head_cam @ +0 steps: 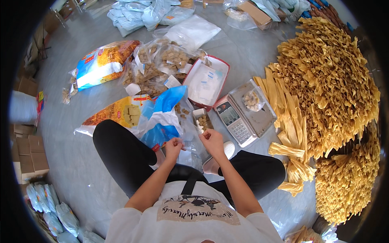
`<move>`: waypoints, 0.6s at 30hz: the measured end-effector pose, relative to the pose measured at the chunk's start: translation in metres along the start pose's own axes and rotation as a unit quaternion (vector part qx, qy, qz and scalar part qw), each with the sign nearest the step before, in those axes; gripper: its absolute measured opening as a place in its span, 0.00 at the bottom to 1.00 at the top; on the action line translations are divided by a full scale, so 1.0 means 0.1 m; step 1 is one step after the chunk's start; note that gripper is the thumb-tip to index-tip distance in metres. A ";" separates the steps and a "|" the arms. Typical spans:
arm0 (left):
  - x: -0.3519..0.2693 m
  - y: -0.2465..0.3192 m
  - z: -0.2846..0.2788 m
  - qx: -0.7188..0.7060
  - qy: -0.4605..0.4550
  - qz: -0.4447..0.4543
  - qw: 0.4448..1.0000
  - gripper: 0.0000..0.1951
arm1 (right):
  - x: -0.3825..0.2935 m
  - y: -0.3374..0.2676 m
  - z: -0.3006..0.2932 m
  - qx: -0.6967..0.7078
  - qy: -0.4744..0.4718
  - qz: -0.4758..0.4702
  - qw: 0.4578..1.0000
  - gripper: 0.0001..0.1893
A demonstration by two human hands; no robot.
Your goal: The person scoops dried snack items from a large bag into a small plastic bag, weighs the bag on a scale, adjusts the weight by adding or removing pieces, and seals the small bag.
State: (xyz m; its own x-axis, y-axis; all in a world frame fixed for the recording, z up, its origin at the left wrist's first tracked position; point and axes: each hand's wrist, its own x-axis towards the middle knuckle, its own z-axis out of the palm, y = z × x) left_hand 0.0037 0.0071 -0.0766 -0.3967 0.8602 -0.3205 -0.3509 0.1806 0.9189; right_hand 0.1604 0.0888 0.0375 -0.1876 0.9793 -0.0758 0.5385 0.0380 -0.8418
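My left hand [173, 148] is beside the lower end of a blue, white and orange printed plastic sack [165, 121], fingers curled together. My right hand [211, 140] has its thumb and forefinger pinched at the near end of a small open box [203, 118] holding brown cubes. Clear plastic film [194, 148] lies between my hands; whether either hand grips it is too unclear to tell. To the right, a digital scale [234, 117] carries a clear bag of pale pieces [253, 100] on its metal plate. A red-rimmed white tray [208, 80] with small packets stands beyond the box.
Clear bags of brown cubes [152, 73] pile up ahead, beside another printed sack [101, 66]. White plastic bags [191, 30] lie beyond. Large heaps of yellow-brown dried strips [325, 88] fill the right side. Cardboard boxes [30, 152] and pale blue bags [67, 217] stand left.
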 end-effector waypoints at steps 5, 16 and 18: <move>-0.13 0.30 0.18 0.177 -0.052 -0.163 0.969 0.09 | 0.30 1.07 0.17 -0.060 0.119 0.128 0.983 0.14; -0.08 0.01 0.08 0.432 -0.156 -0.152 0.875 0.12 | -0.16 2.13 0.56 -0.075 -0.173 0.247 0.950 0.26; -0.04 -0.04 0.07 0.428 -0.162 -0.170 0.873 0.12 | -0.17 2.22 0.55 -0.042 -0.155 0.269 0.950 0.23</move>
State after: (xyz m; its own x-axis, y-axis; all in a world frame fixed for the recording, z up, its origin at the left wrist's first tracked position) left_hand 0.0125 0.0061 -0.0772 -0.0833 0.7519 -0.6540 0.4157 0.6226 0.6630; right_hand 0.2377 0.0698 -0.1780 -0.0916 0.7563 -0.6478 0.6862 -0.4235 -0.5914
